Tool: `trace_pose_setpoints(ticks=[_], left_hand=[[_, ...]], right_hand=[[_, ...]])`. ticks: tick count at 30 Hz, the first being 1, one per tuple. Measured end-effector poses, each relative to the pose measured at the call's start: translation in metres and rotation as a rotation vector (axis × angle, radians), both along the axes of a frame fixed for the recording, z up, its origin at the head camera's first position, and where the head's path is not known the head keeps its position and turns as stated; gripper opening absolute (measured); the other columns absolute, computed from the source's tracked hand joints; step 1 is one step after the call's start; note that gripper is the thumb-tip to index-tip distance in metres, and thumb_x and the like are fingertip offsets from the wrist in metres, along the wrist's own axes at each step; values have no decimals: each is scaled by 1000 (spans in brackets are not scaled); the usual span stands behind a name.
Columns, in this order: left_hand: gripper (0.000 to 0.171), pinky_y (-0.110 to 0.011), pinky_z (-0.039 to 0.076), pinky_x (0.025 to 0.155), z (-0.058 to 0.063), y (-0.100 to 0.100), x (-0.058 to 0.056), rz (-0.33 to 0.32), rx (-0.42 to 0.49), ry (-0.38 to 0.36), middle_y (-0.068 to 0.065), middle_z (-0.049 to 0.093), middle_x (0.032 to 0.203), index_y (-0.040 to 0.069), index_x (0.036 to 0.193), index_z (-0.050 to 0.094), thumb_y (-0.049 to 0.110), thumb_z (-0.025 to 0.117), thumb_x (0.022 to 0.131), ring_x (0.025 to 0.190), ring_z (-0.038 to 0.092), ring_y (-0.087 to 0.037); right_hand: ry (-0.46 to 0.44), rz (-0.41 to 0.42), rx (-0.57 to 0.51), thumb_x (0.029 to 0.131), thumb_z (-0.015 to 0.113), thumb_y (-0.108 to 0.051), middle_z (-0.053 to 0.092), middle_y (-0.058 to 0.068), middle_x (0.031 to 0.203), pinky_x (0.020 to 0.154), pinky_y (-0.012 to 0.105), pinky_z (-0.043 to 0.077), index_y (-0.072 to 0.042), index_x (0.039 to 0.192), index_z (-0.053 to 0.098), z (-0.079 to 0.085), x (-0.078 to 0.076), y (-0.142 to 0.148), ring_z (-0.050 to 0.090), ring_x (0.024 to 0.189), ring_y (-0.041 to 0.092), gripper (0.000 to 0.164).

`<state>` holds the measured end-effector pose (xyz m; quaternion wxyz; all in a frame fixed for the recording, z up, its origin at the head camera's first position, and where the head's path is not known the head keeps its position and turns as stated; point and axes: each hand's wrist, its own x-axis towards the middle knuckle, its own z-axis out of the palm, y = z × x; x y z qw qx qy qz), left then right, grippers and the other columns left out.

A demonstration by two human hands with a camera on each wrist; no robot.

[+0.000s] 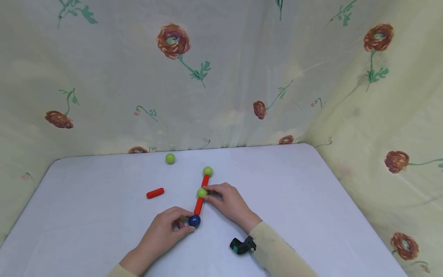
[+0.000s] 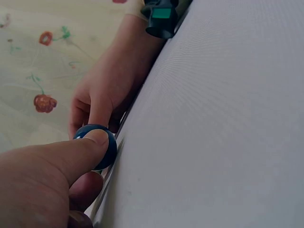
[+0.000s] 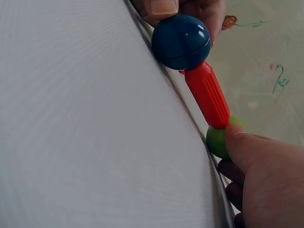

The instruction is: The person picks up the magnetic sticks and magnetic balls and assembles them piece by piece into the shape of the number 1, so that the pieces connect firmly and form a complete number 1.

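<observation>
A short chain of balls and rods lies near the middle of the white table (image 1: 86,200), running away from the person; at its near end is a blue ball (image 1: 194,221), then a red rod (image 1: 199,206), a green ball (image 1: 202,193), a second red rod (image 1: 205,181) and a far green ball (image 1: 207,171); the left hand (image 1: 164,230) pinches the blue ball between thumb and fingers, and the right hand (image 1: 230,201) pinches the middle green ball in the same way; a loose red rod (image 1: 155,193) lies to the left of the chain, and a loose green ball (image 1: 170,158) sits near the far edge; the pieces look light, hard and stiff, probably plastic, and not fragile; the glossy balls are likely slippery and apt to roll, so thumb and finger belong on opposite sides of their widest part; the rod seen from the right wrist has ridges along its length, which should give a surer hold at mid-length; the joints are probably the weak places, though how firmly they hold cannot be told
</observation>
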<state>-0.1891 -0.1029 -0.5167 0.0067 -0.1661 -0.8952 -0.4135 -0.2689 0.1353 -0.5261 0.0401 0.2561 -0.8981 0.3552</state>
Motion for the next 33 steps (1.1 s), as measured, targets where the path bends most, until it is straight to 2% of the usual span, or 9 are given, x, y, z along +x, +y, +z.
trace_pose_setpoints(ticks=[8, 26, 30, 33], left_hand=[[37, -22, 49, 65, 0, 0, 0, 28, -4, -4, 20, 62, 95, 30, 111, 71, 25, 87, 77, 72, 55, -1], [40, -23, 50, 66, -1, 1, 1, 15, 11, -22, 20, 63, 98, 30, 113, 70, 26, 87, 77, 71, 57, 0], [43, -24, 51, 68, 3, -3, -3, 31, 34, -56, 15, 65, 103, 26, 117, 68, 27, 86, 78, 72, 60, 0], [41, -25, 53, 71, 8, -14, -9, 74, 34, -56, 12, 66, 101, 24, 116, 68, 26, 86, 79, 75, 61, 0]], right_hand=[[11, -20, 8, 91, 71, -39, 66, -12, 116, 90, 33, 50, -26, 128, 68, -1, 1, 1, 59, 104, 8, 39], [-12, -23, 10, 91, 73, -36, 67, -13, 116, 90, 32, 49, -26, 127, 69, 0, -1, -1, 59, 104, 8, 38], [-21, -31, 16, 91, 72, -37, 67, -13, 115, 90, 33, 49, -26, 128, 68, 2, -1, -1, 59, 104, 8, 38], [-43, -43, 27, 91, 71, -38, 67, -13, 115, 90, 32, 49, -28, 128, 68, 2, -1, -1, 59, 104, 8, 38]])
